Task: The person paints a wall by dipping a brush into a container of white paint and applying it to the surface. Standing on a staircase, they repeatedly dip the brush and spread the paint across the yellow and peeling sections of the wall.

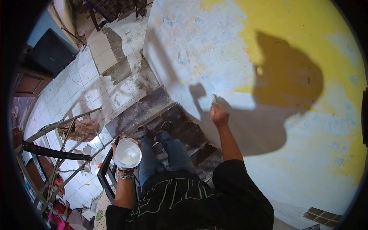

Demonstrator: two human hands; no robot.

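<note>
Where the view begins at the left, one black panel (pixel 51 53) leans above one brown wooden door (pixel 31 83), and below them one black handrail (pixel 57 152) crosses several thin metal bars, which I cannot count surely. Behind these bars, one crumpled brown bag (pixel 86 128) lies on the pale tiled floor (pixel 82 90). Next comes the left hand (pixel 114 148), one of two bare hands, whose fingers are wrapped around the side of one white container (pixel 127 154); its round mouth faces up, near the person's left leg. On this wrist there is one metal bracelet (pixel 125 175), or perhaps more than one. In the middle, two legs in blue jeans (pixel 175 151) and two feet stand on dark stairs (pixel 140 111), with several steps visible. Further right, the right hand (pixel 219 115) is clenched on one small tool (pixel 213 99), whose pale end points at the painted wall (pixel 207 46); whether it touches the surface, I cannot tell. This wall is whitish with yellow areas (pixel 276 19), and one big shadow (pixel 287 73) of the head falls on it, to the right of the tool.
</note>
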